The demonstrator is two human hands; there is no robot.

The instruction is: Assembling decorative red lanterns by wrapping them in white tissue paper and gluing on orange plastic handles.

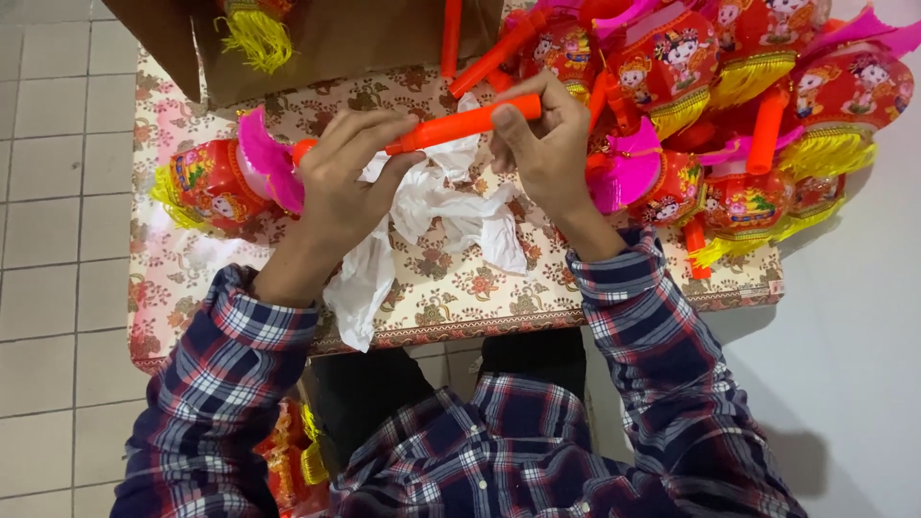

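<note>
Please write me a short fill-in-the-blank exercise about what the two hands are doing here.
1. Both hands grip a straight plastic stick coloured ____.
2. Under the left hand lies crumpled ____ plastic film.
3. The red lantern beside the left hand has a fringe coloured ____.
4. The right hand comes out of a ____-patterned sleeve.

Missing words: orange; white; yellow; plaid

Grey tiled floor (48,144); floral-clothed table (460,297); pale wall (863,317)
</note>
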